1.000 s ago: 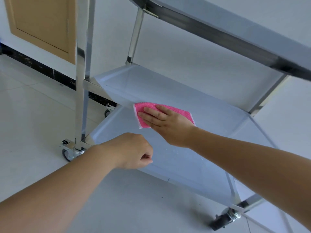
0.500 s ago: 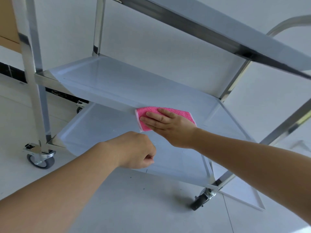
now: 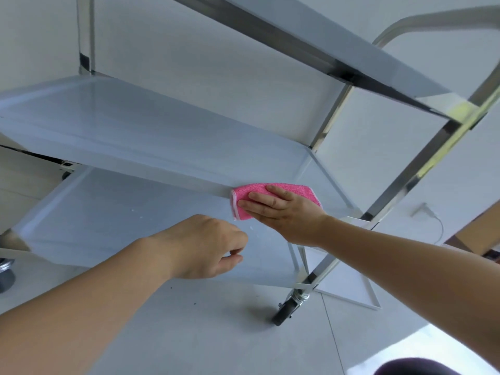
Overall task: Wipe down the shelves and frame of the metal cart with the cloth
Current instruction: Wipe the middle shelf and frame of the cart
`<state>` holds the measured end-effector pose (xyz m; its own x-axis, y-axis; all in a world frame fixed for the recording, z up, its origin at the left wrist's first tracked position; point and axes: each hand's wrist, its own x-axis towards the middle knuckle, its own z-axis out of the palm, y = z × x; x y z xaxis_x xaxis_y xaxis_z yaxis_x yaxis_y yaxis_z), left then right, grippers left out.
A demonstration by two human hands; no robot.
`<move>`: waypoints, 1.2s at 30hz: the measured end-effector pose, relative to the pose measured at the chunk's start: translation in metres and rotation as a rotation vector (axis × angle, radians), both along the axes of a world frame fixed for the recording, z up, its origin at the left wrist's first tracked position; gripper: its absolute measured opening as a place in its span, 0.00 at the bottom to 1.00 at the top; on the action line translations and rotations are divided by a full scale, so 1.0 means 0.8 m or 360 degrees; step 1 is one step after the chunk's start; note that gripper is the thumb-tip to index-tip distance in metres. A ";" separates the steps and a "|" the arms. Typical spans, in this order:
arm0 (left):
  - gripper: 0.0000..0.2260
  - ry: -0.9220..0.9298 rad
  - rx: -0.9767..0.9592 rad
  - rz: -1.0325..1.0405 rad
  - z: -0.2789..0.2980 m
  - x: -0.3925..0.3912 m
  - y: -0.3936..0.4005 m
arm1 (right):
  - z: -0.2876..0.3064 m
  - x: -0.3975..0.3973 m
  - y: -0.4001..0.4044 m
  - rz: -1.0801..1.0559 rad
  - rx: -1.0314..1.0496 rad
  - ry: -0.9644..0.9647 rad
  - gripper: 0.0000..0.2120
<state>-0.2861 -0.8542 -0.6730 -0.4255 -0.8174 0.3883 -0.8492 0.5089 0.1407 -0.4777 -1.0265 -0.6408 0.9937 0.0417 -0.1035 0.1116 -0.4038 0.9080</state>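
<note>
A three-tier metal cart stands in front of me, its middle shelf [image 3: 140,131] running from left to right. My right hand [image 3: 281,209] lies flat on a folded pink cloth [image 3: 243,194], pressing it on the front rim of the middle shelf near the right end. My left hand [image 3: 205,247] hovers in a loose fist over the bottom shelf [image 3: 102,220], holding nothing. The top shelf [image 3: 311,47] slants across the upper right. A shiny upright post [image 3: 422,169] rises just right of the cloth.
A black caster [image 3: 284,311] carries the near right corner, and another wheel [image 3: 5,277] shows at the left edge. A curved handle [image 3: 422,21] rises at the upper right. A white wall stands behind, grey tiled floor lies below, and a cable [image 3: 435,220] hangs at right.
My right hand slid the pink cloth to the right along the middle shelf's front rim, toward the right post. My view swung right with it. The left fist kept its place.
</note>
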 end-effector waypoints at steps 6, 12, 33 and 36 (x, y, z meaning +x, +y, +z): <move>0.09 -0.0169 0.0058 -0.0022 0.004 -0.025 -0.017 | -0.006 -0.077 -0.035 0.0004 -0.0042 -0.0035 0.27; 0.09 -0.0249 0.0153 -0.0022 -0.004 -0.031 -0.025 | 0.000 -0.159 -0.054 -0.0231 -0.0017 0.0042 0.28; 0.09 -0.0130 0.0061 -0.0125 -0.003 -0.034 -0.040 | 0.160 -0.223 -0.021 -0.0747 -0.0040 -0.0123 0.49; 0.09 -0.0070 -0.0021 -0.0155 0.000 -0.031 -0.040 | 0.220 -0.235 -0.022 -0.0843 -0.0214 -0.0271 0.44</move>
